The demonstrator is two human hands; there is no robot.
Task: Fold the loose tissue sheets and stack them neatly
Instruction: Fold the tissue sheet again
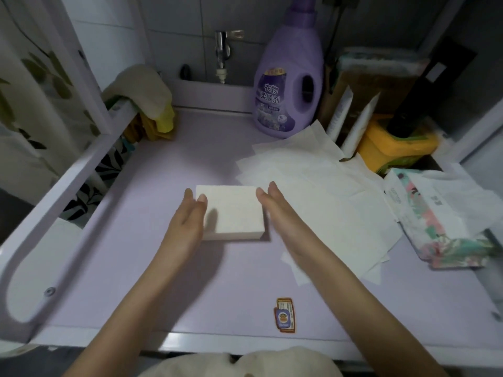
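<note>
A neat white stack of folded tissues (234, 213) lies in the middle of the lilac table top (163, 268). My left hand (187, 221) lies flat against the stack's left side, fingers straight. Straight fingers of my right hand (277, 213) line the stack's right side. Several loose, unfolded tissue sheets (321, 186) lie spread out just right of the stack, partly under my right forearm.
A torn tissue pack (441, 213) lies at the right edge. A purple softener bottle (288, 85) stands at the back, a yellow box (394, 145) right of it. Cloths (147, 99) hang over the left rail. A sticker (284, 315) marks the near table edge.
</note>
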